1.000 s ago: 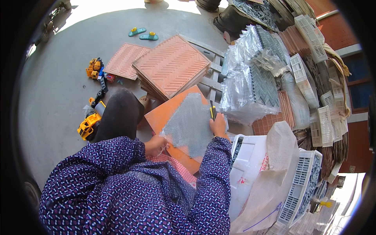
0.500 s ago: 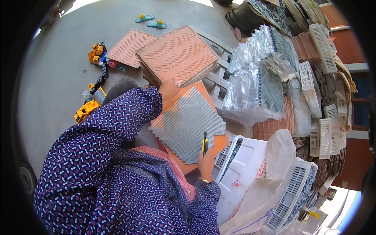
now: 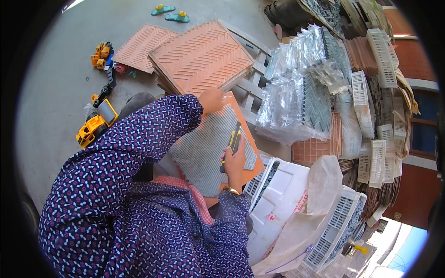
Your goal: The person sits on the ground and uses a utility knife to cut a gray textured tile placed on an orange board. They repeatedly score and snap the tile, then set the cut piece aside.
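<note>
A grey mesh-like sheet with zigzag edges (image 3: 197, 150) lies over an orange board (image 3: 248, 116) in front of me. My right hand (image 3: 235, 162) is closed around a yellow-and-black utility knife (image 3: 233, 139), held over the right part of the sheet. At the far corner of the sheet and board is my left hand (image 3: 212, 101), its fingers curled; what they pinch, if anything, is hidden. Just beyond it stands a stack of salmon-pink trays with a herringbone pattern (image 3: 201, 58).
Another pink tray (image 3: 144, 46) lies left of the stack, near yellow toy trucks (image 3: 95, 127) and teal slippers (image 3: 177, 17). Plastic-wrapped grey tile sheets (image 3: 289, 102) rest on a pallet (image 3: 252, 95). White crates (image 3: 336, 231) and a white box (image 3: 278, 204) stand at right.
My left hand has shifted right along the far corner of the sheet. My right hand has moved farther up over the sheet with the utility knife, which now tilts differently.
</note>
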`<state>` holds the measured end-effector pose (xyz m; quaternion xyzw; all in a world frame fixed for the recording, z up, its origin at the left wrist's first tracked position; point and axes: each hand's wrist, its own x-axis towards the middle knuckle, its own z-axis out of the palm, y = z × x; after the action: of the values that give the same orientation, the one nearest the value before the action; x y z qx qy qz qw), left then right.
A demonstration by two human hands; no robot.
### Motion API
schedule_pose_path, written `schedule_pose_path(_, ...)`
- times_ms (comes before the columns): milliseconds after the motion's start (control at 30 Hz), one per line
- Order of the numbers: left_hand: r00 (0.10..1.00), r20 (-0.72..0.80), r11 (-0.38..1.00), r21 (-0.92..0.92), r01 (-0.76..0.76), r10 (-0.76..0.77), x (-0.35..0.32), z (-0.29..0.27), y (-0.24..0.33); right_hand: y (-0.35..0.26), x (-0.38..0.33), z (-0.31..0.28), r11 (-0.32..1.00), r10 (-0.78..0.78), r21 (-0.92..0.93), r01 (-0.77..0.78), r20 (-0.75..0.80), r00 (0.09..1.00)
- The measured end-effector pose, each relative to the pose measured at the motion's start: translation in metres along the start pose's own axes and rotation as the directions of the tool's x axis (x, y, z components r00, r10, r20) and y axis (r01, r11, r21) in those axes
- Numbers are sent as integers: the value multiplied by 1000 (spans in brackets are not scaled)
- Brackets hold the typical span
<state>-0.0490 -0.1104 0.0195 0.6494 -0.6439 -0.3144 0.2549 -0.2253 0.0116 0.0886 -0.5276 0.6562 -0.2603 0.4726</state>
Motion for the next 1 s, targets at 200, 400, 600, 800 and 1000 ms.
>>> schedule_pose_path(200, 1000, 5, 999, 36, -29, 29, 8, 12, 8, -15, 42, 23, 997, 1, -72, -2, -10, 1000)
schedule_pose_path(400, 1000, -14, 998, 54, 15, -15, 5, 8, 18, -7, 60, 33, 999, 24, -26, -23, 27, 999)
schedule_pose_path(600, 998, -55, 998, -51, 26, -29, 7, 12, 19, -13, 69, 32, 996, 84, -11, -84, 54, 995)
schedule_pose_path(800, 996, -72, 997, -60, 55, -59, 7, 21, 10, -35, 70, 24, 982, 190, -20, -189, 128, 973)
schedule_pose_path(1000, 998, -52, 998, -40, 42, -44, 4, 16, 16, -31, 80, 19, 985, 157, 37, -166, 179, 971)
